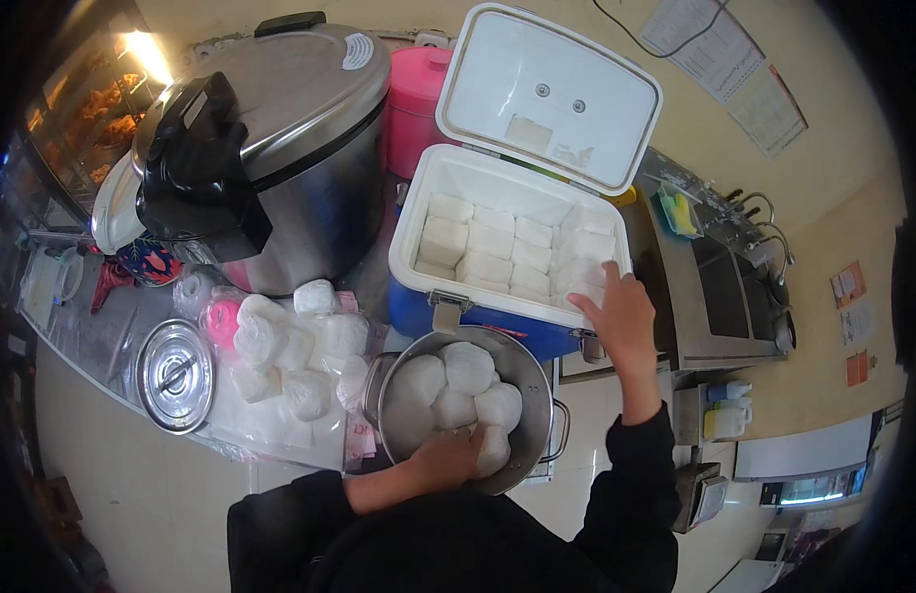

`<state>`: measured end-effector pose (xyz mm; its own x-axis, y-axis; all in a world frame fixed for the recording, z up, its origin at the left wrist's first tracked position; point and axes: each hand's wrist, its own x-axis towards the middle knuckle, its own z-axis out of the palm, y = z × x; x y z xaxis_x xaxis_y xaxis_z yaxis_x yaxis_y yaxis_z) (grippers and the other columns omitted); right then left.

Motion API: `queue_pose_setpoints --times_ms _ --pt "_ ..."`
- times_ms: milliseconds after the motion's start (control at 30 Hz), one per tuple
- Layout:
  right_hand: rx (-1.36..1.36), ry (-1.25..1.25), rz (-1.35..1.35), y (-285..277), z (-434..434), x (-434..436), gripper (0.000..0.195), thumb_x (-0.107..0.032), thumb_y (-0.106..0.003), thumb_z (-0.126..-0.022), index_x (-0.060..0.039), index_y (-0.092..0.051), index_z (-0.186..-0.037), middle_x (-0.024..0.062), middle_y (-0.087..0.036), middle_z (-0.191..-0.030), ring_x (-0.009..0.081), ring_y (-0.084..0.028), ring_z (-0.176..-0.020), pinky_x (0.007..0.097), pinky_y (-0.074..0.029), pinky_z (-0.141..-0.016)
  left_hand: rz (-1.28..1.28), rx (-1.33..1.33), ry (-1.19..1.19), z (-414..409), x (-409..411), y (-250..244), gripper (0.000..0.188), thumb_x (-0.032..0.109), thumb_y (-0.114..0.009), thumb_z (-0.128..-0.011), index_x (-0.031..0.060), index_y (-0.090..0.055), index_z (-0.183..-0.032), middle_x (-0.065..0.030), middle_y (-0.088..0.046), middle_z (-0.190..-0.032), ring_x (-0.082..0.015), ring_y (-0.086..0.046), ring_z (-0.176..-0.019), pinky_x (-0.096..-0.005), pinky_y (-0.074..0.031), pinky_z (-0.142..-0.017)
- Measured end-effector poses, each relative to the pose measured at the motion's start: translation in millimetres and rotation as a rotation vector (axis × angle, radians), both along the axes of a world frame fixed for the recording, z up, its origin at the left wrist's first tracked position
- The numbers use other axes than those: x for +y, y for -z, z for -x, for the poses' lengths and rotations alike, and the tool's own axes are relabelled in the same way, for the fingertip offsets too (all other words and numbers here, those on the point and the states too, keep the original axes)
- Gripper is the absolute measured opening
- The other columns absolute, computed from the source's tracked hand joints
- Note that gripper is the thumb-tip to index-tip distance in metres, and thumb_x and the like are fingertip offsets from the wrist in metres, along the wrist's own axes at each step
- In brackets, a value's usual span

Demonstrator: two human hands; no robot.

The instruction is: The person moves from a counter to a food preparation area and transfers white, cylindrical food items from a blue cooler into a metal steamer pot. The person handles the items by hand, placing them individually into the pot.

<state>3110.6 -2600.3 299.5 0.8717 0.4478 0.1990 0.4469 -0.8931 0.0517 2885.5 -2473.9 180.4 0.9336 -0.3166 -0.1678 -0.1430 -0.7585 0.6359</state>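
My left hand (449,457) reaches into a steel pot (541,385), its fingers at a white wrapped bundle (493,451); whether it grips the bundle is not clear. Several more round white bundles lie in the pot. Over the right end of an open blue-and-white cooler box (417,222) is my right hand (622,307), thumb and fingers spread at the white wrapped packs (580,256) along that side. Whether it holds one cannot be told. Packs stand in rows inside the cooler, its lid (551,89) tilted up behind. More wrapped bundles (307,395) lie on the counter left of the pot.
A large steel cooker (310,178) with black handles stands at the left, beside a pink container (421,96). A round steel lid (175,376) lies near the counter's front edge. To the right is a sink unit (669,296) with taps.
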Motion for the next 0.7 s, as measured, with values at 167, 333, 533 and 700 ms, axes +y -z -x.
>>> queue_pose_setpoints --times_ms 167,333,533,700 --pt "0.032 0.126 0.080 8 -12 28 0.078 -0.038 -0.083 -0.063 -0.0018 -0.042 -0.118 0.0208 -0.059 -0.097 0.0375 -0.062 -0.087 0.0434 -0.052 -0.071 -0.095 -0.266 -0.163 13 7 -4 0.070 0.038 -0.065 -0.080 -0.0009 -0.041 -0.134 -0.0190 -0.060 -0.106 -0.0336 -0.062 -0.090 -0.0445 -0.049 -0.078" --pt "0.151 0.160 -0.118 5 -15 29 0.083 -0.024 -0.082 -0.061 -0.0050 -0.032 -0.124 0.0250 -0.054 -0.106 0.0428 -0.062 -0.091 0.0467 -0.053 -0.074 0.078 -0.302 -0.287 30 44 -42 0.062 0.031 -0.067 -0.081 0.0055 -0.045 -0.133 -0.0159 -0.058 -0.115 -0.0343 -0.054 -0.109 -0.0440 -0.044 -0.090" --pt "0.039 -0.004 -0.445 -31 4 -12 0.054 -0.018 -0.071 -0.073 -0.0086 -0.044 -0.120 0.0175 -0.054 -0.106 0.0347 -0.061 -0.098 0.0419 -0.048 -0.082 0.175 -0.311 -0.512 58 80 -86 0.052 0.013 -0.069 -0.078 0.0062 -0.054 -0.127 -0.0143 -0.058 -0.119 -0.0345 -0.050 -0.118 -0.0428 -0.039 -0.098" --pt "0.472 -0.213 -0.818 -79 79 9 0.026 -0.020 -0.064 -0.082 -0.0064 -0.060 -0.104 0.0133 -0.063 -0.089 0.0305 -0.064 -0.081 0.0372 -0.048 -0.074 0.272 -0.379 -0.697 65 90 -81 0.049 0.004 -0.067 -0.076 0.0043 -0.055 -0.125 -0.0126 -0.058 -0.119 -0.0348 -0.050 -0.118 -0.0421 -0.038 -0.098"
